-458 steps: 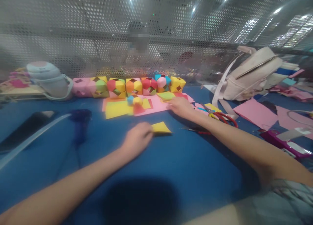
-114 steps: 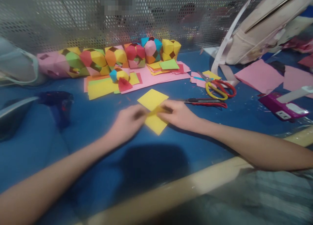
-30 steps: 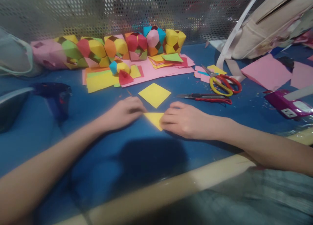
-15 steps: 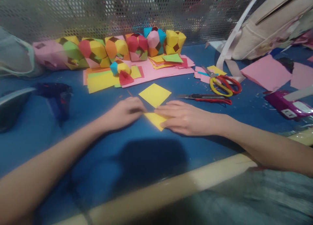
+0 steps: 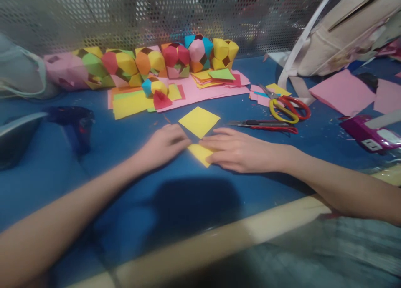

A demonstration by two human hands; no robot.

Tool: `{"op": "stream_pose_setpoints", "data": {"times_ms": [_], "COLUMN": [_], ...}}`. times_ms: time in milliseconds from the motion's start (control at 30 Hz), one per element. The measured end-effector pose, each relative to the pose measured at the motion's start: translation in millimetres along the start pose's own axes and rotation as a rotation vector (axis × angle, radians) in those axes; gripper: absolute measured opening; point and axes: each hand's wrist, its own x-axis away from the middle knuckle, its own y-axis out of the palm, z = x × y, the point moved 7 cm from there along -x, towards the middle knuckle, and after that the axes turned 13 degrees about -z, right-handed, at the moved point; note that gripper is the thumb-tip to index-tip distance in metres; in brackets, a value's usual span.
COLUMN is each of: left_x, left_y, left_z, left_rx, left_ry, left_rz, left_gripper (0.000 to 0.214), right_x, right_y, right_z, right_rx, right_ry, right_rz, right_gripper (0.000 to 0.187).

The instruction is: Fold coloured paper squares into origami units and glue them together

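Note:
A folded yellow paper [image 5: 200, 155] lies on the blue table in front of me, its narrow end pointing towards me. My left hand [image 5: 166, 145] is closed, thumb and curled fingers pinching the paper's left corner. Across its right side, my right hand [image 5: 242, 150] lies with fingers stretched out flat, pressing the paper down and hiding part of it. Just beyond both hands rests a yellow paper square [image 5: 199, 122], flat and turned like a diamond, apart from the folded piece.
Scissors [image 5: 288, 108] and a cutter knife [image 5: 266, 126] lie to the right. Behind are coloured paper sheets [image 5: 131, 106] and a row of folded paper balls [image 5: 175, 58]. A dark blue glue gun [image 5: 73, 125] is left, a purple device [image 5: 371, 133] far right.
My left hand's thumb and fingertips have slid slightly right along the folded paper's left corner. My right hand stays nearly in place.

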Motion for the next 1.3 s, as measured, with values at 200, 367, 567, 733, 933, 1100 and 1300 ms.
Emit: {"op": "stream_pose_setpoints", "data": {"times_ms": [200, 367, 567, 733, 933, 1100, 1300], "left_x": [-1.3, -1.8, -2.9, -3.0, -0.7, 1.9, 4.5], "left_y": [3.7, 3.1, 3.2, 5.0, 5.8, 3.1, -3.5], "left_z": [-4.3, -5.5, -4.8, -1.3, 4.5, 5.8, -1.1], "left_rx": [-0.001, 0.035, 0.055, 0.001, -0.129, -0.231, -0.300], "left_ry": [-0.064, -0.082, -0.072, -0.034, -0.073, -0.119, -0.159], "left_rz": [0.035, 0.020, 0.004, 0.002, -0.006, -0.028, -0.030], "left_gripper": [0.014, 0.014, 0.023, 0.028, 0.030, 0.029, 0.029], "right_x": [-0.6, -0.5, -1.4, -6.0, -1.0, 12.5, 17.4], "right_y": [-0.5, -0.7, -0.5, 1.8, -7.2, -16.2, -17.9], "right_z": [-0.4, -0.3, 0.1, -0.3, -3.0, 4.0, 7.2], "right_rx": [0.006, 0.005, -0.015, -0.039, 0.012, 0.099, 0.194], "right_ry": [-0.004, -0.008, -0.003, -0.001, 0.040, 0.213, 0.261], "right_rz": [-0.011, -0.009, -0.019, -0.052, -0.087, -0.229, -0.260], "right_gripper": [0.023, 0.023, 0.023, 0.022, 0.018, 0.023, 0.026]}}
